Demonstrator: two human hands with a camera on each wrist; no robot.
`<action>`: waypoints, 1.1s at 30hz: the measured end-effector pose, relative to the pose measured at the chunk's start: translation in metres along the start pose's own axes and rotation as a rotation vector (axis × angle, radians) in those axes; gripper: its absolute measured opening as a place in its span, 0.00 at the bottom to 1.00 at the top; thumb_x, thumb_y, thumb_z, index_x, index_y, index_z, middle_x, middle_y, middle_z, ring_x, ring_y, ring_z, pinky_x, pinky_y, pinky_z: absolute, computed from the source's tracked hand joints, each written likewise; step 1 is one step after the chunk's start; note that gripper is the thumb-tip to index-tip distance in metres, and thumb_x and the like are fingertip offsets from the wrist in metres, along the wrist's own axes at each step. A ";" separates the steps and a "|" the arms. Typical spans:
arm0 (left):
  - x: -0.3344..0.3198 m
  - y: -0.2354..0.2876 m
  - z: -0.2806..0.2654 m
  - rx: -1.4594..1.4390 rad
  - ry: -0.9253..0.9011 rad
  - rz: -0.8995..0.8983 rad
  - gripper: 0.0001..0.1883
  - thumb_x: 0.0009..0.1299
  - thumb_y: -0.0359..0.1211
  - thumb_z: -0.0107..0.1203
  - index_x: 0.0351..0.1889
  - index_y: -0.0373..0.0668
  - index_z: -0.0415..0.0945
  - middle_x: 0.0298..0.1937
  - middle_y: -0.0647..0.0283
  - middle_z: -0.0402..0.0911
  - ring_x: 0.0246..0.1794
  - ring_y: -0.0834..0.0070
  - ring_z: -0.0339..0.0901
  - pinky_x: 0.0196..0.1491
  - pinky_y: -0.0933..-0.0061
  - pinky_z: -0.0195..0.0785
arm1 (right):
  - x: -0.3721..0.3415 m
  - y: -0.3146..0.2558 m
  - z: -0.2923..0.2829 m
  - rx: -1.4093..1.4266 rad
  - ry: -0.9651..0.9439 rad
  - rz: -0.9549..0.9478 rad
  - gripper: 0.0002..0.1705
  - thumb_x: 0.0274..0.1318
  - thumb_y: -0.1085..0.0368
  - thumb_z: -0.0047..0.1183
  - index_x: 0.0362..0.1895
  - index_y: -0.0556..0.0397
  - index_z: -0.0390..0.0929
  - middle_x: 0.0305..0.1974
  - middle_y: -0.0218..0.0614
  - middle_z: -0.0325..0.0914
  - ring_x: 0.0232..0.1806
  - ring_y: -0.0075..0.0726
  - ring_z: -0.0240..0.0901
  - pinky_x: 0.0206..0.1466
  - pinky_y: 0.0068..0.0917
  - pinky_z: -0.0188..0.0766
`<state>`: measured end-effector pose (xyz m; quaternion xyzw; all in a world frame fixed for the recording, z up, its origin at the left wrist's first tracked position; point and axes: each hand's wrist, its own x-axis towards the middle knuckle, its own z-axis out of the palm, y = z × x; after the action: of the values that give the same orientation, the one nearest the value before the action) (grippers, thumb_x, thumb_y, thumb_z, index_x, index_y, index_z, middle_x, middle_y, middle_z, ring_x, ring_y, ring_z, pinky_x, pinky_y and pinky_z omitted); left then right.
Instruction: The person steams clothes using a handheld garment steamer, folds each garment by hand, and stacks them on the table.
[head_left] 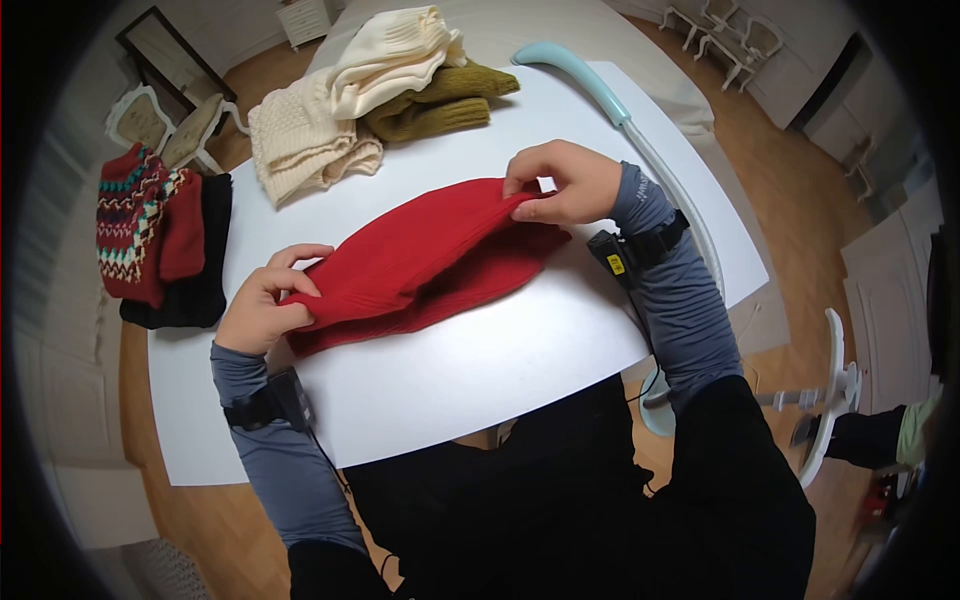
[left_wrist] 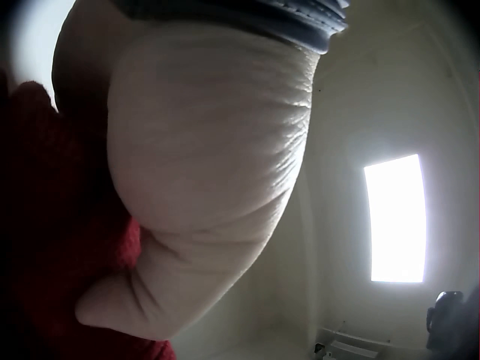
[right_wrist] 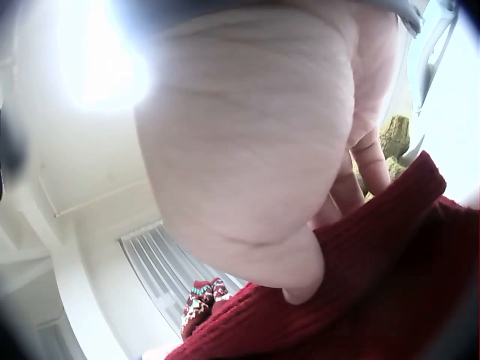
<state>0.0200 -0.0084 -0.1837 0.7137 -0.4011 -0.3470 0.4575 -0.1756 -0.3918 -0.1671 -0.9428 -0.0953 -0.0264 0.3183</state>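
Observation:
A red knit garment (head_left: 420,235) is stretched between both hands over the white table, its layers parted in a dark gap along the near side. At its left end my left hand (head_left: 263,305) pinches the edge between thumb and fingers. My right hand (head_left: 572,182) grips the far right corner, the edge raised there. Up close in the left wrist view, the thumb (left_wrist: 172,277) lies against the red knit. The right wrist view shows the right thumb (right_wrist: 300,270) pressed on a ribbed stretch of the garment, with the other fingers behind it.
Folded cream knits (head_left: 310,135) and an olive knit (head_left: 440,100) are stacked at the table's back. A patterned red sweater (head_left: 145,225) rests over a black garment (head_left: 210,290) at the left edge. A lamp with a pale blue head (head_left: 570,75) arches along the right side of the white table (head_left: 480,390).

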 end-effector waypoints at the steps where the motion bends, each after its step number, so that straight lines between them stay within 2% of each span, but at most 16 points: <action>1: -0.001 -0.001 -0.002 -0.001 0.004 -0.001 0.07 0.54 0.23 0.59 0.31 0.38 0.82 0.68 0.53 0.73 0.70 0.61 0.67 0.72 0.65 0.58 | -0.002 -0.003 -0.005 0.058 -0.057 0.004 0.10 0.55 0.64 0.67 0.38 0.57 0.84 0.36 0.38 0.81 0.39 0.34 0.77 0.50 0.31 0.73; 3: -0.004 -0.002 -0.007 -0.007 -0.067 0.126 0.05 0.56 0.25 0.62 0.31 0.37 0.83 0.68 0.52 0.73 0.67 0.62 0.71 0.69 0.67 0.60 | -0.006 0.004 -0.007 0.181 -0.182 -0.003 0.14 0.56 0.58 0.69 0.38 0.55 0.88 0.28 0.29 0.84 0.34 0.24 0.79 0.44 0.26 0.76; 4: -0.004 -0.001 -0.006 -0.007 -0.065 0.126 0.05 0.56 0.25 0.62 0.31 0.37 0.83 0.68 0.52 0.73 0.67 0.62 0.71 0.69 0.67 0.60 | -0.007 0.003 -0.007 0.269 -0.350 0.179 0.14 0.57 0.57 0.69 0.39 0.54 0.89 0.29 0.28 0.85 0.34 0.22 0.79 0.42 0.23 0.75; 7: 0.000 -0.001 -0.005 0.078 -0.125 0.026 0.04 0.63 0.28 0.64 0.31 0.36 0.84 0.68 0.52 0.74 0.63 0.65 0.73 0.68 0.68 0.61 | -0.006 -0.010 -0.001 0.265 -0.519 0.202 0.17 0.58 0.53 0.69 0.42 0.52 0.91 0.32 0.29 0.87 0.32 0.22 0.80 0.39 0.23 0.76; 9: 0.005 -0.016 -0.009 -0.023 0.029 -0.051 0.12 0.69 0.38 0.66 0.38 0.38 0.83 0.66 0.55 0.76 0.66 0.68 0.71 0.69 0.67 0.60 | -0.004 -0.008 -0.002 0.317 -0.485 0.263 0.15 0.59 0.55 0.69 0.42 0.53 0.91 0.33 0.31 0.88 0.33 0.21 0.80 0.41 0.22 0.76; 10: 0.007 -0.022 -0.008 -0.023 0.028 -0.051 0.12 0.69 0.38 0.66 0.38 0.38 0.83 0.66 0.55 0.76 0.66 0.68 0.71 0.69 0.67 0.60 | -0.002 -0.007 -0.003 0.367 -0.450 0.324 0.13 0.61 0.58 0.68 0.42 0.54 0.90 0.33 0.32 0.88 0.34 0.20 0.80 0.42 0.20 0.76; 12: 0.009 -0.029 -0.008 -0.108 0.147 -0.075 0.14 0.72 0.35 0.63 0.51 0.38 0.80 0.63 0.60 0.77 0.63 0.73 0.73 0.67 0.71 0.63 | 0.001 -0.005 -0.004 0.357 -0.367 0.378 0.13 0.64 0.58 0.65 0.44 0.55 0.89 0.35 0.31 0.88 0.37 0.19 0.79 0.43 0.20 0.76; 14: 0.008 -0.028 -0.006 -0.064 0.144 -0.130 0.19 0.70 0.35 0.66 0.56 0.38 0.77 0.60 0.61 0.78 0.59 0.73 0.75 0.64 0.72 0.66 | 0.006 0.006 0.002 0.354 -0.048 0.209 0.14 0.65 0.57 0.64 0.47 0.53 0.88 0.36 0.29 0.87 0.40 0.19 0.79 0.44 0.21 0.76; 16: 0.007 -0.023 -0.005 -0.019 0.135 -0.181 0.25 0.68 0.35 0.68 0.61 0.38 0.75 0.57 0.63 0.79 0.55 0.73 0.76 0.61 0.73 0.68 | 0.009 0.011 0.003 0.147 -0.019 0.192 0.19 0.62 0.53 0.66 0.51 0.50 0.85 0.39 0.30 0.86 0.40 0.23 0.79 0.46 0.24 0.76; 19: 0.001 -0.019 -0.002 0.101 0.016 -0.126 0.29 0.65 0.32 0.71 0.63 0.39 0.72 0.53 0.63 0.80 0.52 0.76 0.78 0.58 0.74 0.72 | 0.013 0.020 0.021 0.057 -0.090 0.123 0.30 0.55 0.46 0.70 0.57 0.47 0.82 0.43 0.36 0.86 0.42 0.32 0.81 0.49 0.29 0.78; 22: 0.001 -0.010 0.003 -0.008 0.001 -0.238 0.28 0.64 0.27 0.69 0.62 0.39 0.72 0.51 0.63 0.81 0.48 0.76 0.79 0.55 0.76 0.74 | 0.013 0.014 0.018 0.068 -0.346 0.356 0.28 0.56 0.48 0.70 0.53 0.53 0.83 0.43 0.38 0.86 0.42 0.30 0.81 0.48 0.28 0.79; 26: 0.008 -0.019 0.001 -0.015 0.089 -0.234 0.22 0.66 0.23 0.65 0.58 0.36 0.73 0.46 0.65 0.82 0.46 0.79 0.80 0.52 0.77 0.75 | 0.007 0.018 0.003 0.096 -0.471 0.438 0.25 0.56 0.49 0.70 0.50 0.54 0.84 0.43 0.37 0.86 0.43 0.28 0.81 0.51 0.27 0.78; 28: 0.013 -0.025 0.000 -0.042 0.117 -0.192 0.20 0.67 0.23 0.64 0.57 0.36 0.73 0.46 0.66 0.82 0.45 0.80 0.79 0.52 0.78 0.74 | 0.000 0.049 -0.004 0.314 -0.148 0.257 0.23 0.57 0.50 0.70 0.49 0.52 0.85 0.42 0.35 0.86 0.46 0.25 0.80 0.55 0.27 0.76; 30: 0.017 -0.031 0.002 -0.069 0.153 -0.154 0.18 0.69 0.23 0.63 0.56 0.35 0.74 0.45 0.66 0.82 0.45 0.81 0.79 0.52 0.78 0.74 | 0.000 0.081 -0.017 0.107 0.348 0.284 0.20 0.57 0.53 0.68 0.48 0.51 0.85 0.45 0.34 0.86 0.51 0.29 0.79 0.58 0.29 0.74; 32: 0.020 -0.036 0.001 -0.195 0.172 -0.069 0.14 0.74 0.25 0.59 0.56 0.37 0.73 0.47 0.66 0.82 0.45 0.82 0.78 0.52 0.80 0.73 | -0.005 0.135 -0.020 -0.263 0.936 0.261 0.20 0.56 0.51 0.65 0.48 0.46 0.86 0.47 0.40 0.85 0.52 0.42 0.80 0.59 0.39 0.75; 33: 0.021 -0.040 0.001 -0.195 0.179 -0.067 0.14 0.74 0.25 0.59 0.56 0.37 0.73 0.47 0.66 0.82 0.45 0.82 0.78 0.52 0.80 0.73 | -0.012 0.150 -0.023 -0.428 1.009 0.368 0.21 0.55 0.51 0.64 0.50 0.46 0.85 0.50 0.41 0.84 0.54 0.46 0.79 0.61 0.42 0.74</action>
<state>0.0385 -0.0174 -0.2238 0.7070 -0.2991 -0.3343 0.5467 -0.1581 -0.5241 -0.2396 -0.8580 0.2415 -0.4356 0.1258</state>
